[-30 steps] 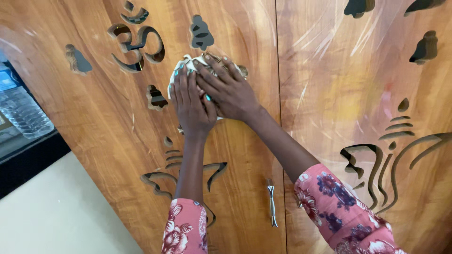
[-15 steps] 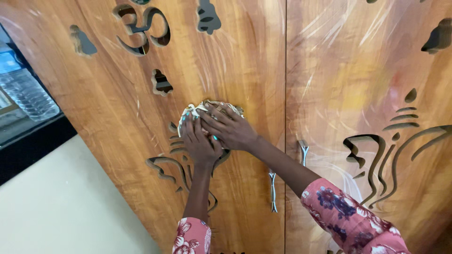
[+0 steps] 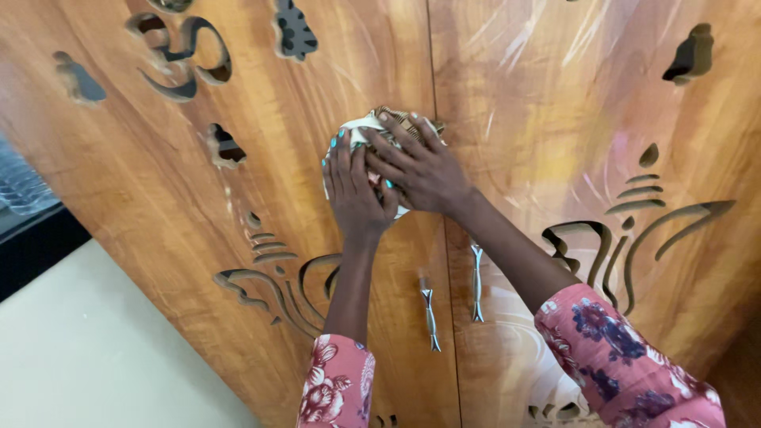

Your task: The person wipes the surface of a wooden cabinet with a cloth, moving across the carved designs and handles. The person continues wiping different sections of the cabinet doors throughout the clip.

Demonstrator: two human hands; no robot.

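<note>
Pressing cloth (image 3: 361,131) against wooden door (image 3: 261,198), both hands.

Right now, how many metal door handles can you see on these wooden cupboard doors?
2. One handle is on the left door beside the centre seam, below the hands; the other handle is just across the seam on the right door. No others show.

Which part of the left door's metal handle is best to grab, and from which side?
Judging by its shape, take the left door handle around its narrow waist. It stands upright beside the seam, close to the right door handle, so come straight from the front, with fingers entering from its left. Both hands, left hand and right hand, press a cloth above.
</note>
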